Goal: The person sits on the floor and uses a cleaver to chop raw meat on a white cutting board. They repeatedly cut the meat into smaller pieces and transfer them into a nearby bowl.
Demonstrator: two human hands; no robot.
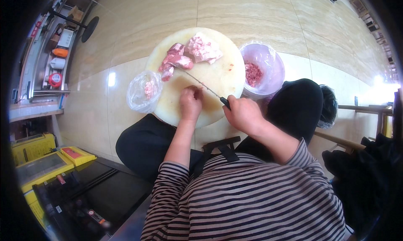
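Observation:
My right hand (244, 112) grips the black handle of a kitchen knife (203, 84), its blade reaching up and left over a round cutting board (233, 80). My left hand (191, 104) rests on the board left of the handle, its fingers curled around a small piece of meat, mostly hidden. Several chunks of raw red meat (177, 61) lie on the board's upper left, near the blade's tip. Beside them sits a pale, fatty lump of meat (203, 49). Small red scraps (231, 65) are at the board's right.
A plastic-lined tub (274, 68) with chopped meat (252, 74) stands right of the board. On the left, a clear plastic bag (133, 91) holds pale trimmings (149, 89). A lined bin (328, 107) is beyond my right knee; yellow-and-black cases (47, 168) stand lower left.

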